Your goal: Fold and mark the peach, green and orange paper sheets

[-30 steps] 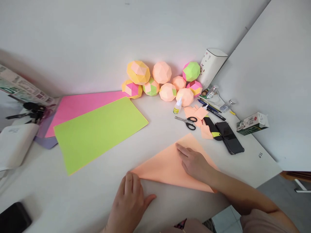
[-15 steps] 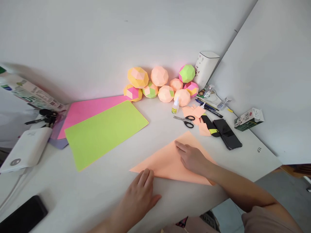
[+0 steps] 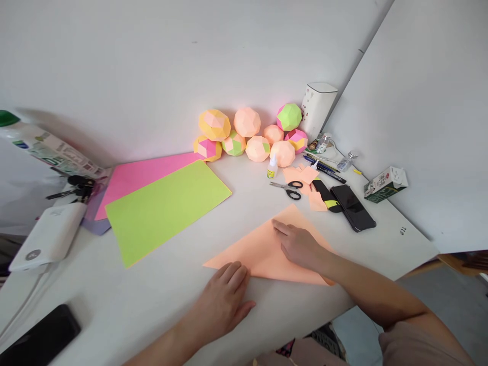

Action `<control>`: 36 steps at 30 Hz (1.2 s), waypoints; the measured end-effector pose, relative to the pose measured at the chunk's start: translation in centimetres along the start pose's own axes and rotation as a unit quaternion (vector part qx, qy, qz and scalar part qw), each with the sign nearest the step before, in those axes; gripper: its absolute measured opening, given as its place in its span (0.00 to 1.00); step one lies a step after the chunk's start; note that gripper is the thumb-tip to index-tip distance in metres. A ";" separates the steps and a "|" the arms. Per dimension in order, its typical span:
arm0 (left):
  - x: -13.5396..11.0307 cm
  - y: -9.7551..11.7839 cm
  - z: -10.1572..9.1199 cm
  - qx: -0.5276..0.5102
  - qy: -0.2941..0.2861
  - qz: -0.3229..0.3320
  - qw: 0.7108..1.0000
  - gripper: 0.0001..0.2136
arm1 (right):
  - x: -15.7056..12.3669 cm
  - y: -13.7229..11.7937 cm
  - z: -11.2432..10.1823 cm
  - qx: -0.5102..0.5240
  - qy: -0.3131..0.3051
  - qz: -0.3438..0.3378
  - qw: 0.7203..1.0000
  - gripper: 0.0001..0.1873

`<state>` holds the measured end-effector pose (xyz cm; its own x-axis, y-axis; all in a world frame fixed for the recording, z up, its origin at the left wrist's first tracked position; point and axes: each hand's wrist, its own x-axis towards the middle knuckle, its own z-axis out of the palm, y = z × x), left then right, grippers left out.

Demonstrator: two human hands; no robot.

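Observation:
A peach sheet of paper (image 3: 255, 249) lies on the white table, folded over into a roughly triangular shape with its sharp corner to the left. My left hand (image 3: 224, 297) rests at the near edge of the sheet, fingertips on the paper, thumb spread apart on the table. My right hand (image 3: 297, 246) presses on the upper part of the sheet near its far edge, index and middle fingers stretched out, the others curled under. Neither hand grips anything. At its near right corner, the paper curls up beside my right forearm.
Green paper (image 3: 168, 213) overlaps pink paper (image 3: 148, 175) at left. Several faceted paper balls (image 3: 247, 122) line the wall. Scissors (image 3: 292, 189), a glue bottle (image 3: 272, 166), peach scraps (image 3: 316, 201) and a phone (image 3: 353, 206) lie beyond my right hand. A white power bank (image 3: 49, 236) stands left.
My left hand has shifted slightly right along the paper's near edge. My right hand stays pressed at nearly the same spot. The whole view has moved a little.

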<state>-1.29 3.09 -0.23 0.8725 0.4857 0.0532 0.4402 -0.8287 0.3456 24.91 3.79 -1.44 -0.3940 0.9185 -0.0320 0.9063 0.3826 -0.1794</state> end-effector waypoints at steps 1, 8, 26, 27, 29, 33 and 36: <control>0.0 -0.1 0.0 -0.001 -0.004 -0.001 1.000 0.14 | 0.0 0.0 0.0 0.001 -0.002 0.000 1.000 0.24; -0.1 -0.3 0.6 0.029 -0.006 0.021 0.999 0.23 | 0.0 0.1 0.1 0.014 0.002 0.002 1.000 0.22; 2.4 3.1 0.2 0.088 -0.084 -0.007 0.993 0.15 | 0.2 -0.4 -0.4 -0.006 -0.014 0.009 1.000 0.23; 2.4 3.2 0.2 0.092 -0.087 -0.006 0.992 0.17 | 0.2 -0.4 -0.5 -0.007 -0.013 0.010 1.000 0.23; 2.3 3.4 0.4 0.114 -0.090 0.006 0.989 0.22 | 0.2 -0.4 -0.5 -0.009 -0.011 0.010 1.000 0.23; 2.4 3.7 0.5 0.166 -0.103 0.029 0.980 0.31 | 0.3 -0.4 -0.5 -0.009 -0.012 0.010 1.000 0.23; 2.8 4.0 0.4 0.179 -0.125 0.032 0.975 0.36 | 0.4 -0.3 -0.4 -0.015 -0.027 0.013 0.999 0.24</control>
<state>3.01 1.06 0.91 0.9053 0.3839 -0.1819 0.3898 -0.9209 -0.0033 24.56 4.09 -1.00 -0.3771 0.9218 -0.0902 0.9203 0.3620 -0.1487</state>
